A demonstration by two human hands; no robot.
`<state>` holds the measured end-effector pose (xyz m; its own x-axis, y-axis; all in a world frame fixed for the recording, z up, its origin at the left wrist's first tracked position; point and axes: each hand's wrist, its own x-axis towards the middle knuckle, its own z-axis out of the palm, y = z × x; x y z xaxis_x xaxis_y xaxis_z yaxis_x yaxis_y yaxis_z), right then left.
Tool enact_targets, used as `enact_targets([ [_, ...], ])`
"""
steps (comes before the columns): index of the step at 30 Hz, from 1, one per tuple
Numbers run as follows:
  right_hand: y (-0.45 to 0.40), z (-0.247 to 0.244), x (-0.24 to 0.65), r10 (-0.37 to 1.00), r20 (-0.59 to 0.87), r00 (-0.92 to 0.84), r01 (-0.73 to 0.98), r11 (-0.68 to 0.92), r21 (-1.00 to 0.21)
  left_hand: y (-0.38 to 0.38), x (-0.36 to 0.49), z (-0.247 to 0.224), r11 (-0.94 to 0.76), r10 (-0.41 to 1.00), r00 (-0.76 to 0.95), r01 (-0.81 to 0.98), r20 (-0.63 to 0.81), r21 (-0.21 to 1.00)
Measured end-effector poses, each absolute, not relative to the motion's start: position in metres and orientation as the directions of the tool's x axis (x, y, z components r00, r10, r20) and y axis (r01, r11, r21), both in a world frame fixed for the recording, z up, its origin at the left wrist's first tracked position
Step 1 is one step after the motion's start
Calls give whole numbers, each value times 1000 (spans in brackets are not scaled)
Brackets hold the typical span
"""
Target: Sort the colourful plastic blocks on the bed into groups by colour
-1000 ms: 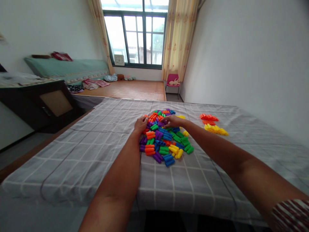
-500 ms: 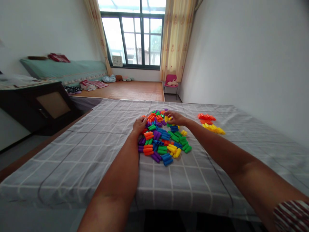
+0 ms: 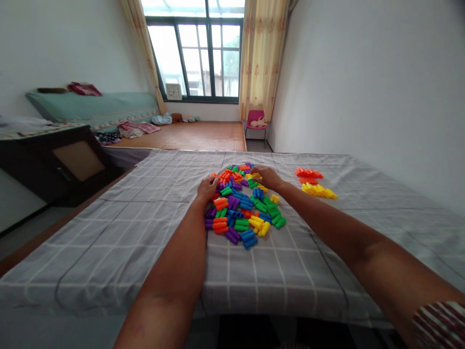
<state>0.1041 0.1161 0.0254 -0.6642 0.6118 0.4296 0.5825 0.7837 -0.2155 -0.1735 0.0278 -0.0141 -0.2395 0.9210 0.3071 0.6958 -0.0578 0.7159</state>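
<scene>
Left hand: left hand (image 3: 208, 187) rests on the left edge of the heap of small coloured plastic tube-shaped blocks (image 3: 242, 208); fingers curled down among the pieces; whether they pinch one I cannot tell.
Right hand: right hand (image 3: 266, 177) lies at the far side of the heap, fingers bent over a yellow plastic block (image 3: 255, 176); appears to be gripping it, though the contact is too small to confirm.
Heap: sits mid-bed on the grey checked bedsheet (image 3: 145, 232); orange, purple, green, blue and yellow pieces mixed and overlapping.
Sorted groups: row of orange blocks (image 3: 308, 173) and row of yellow blocks (image 3: 319, 192) lie well apart to the right of the heap, near the white wall (image 3: 381, 97).
Risk, scatter: both forearms cross low over the sheet; a drag of either wrist would likely push loose pieces outward.
Risk, rolling: the pieces look round-sided and the bedding soft; pressure beside them could tip blocks toward the sorted rows or off the near edge.
Risk, mis-pick: neighbouring colours touch; closing fingers may lift two at once.
</scene>
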Motion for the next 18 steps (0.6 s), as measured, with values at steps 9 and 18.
enact_targets([
  [9,122,21,119,754,170,-635,573,607,-551,26,-173,-10,-47,927,-231,709,295,704],
  [18,83,33,103,735,229,-638,653,674,-344,23,-171,-6,-33,929,-220,752,298,658],
])
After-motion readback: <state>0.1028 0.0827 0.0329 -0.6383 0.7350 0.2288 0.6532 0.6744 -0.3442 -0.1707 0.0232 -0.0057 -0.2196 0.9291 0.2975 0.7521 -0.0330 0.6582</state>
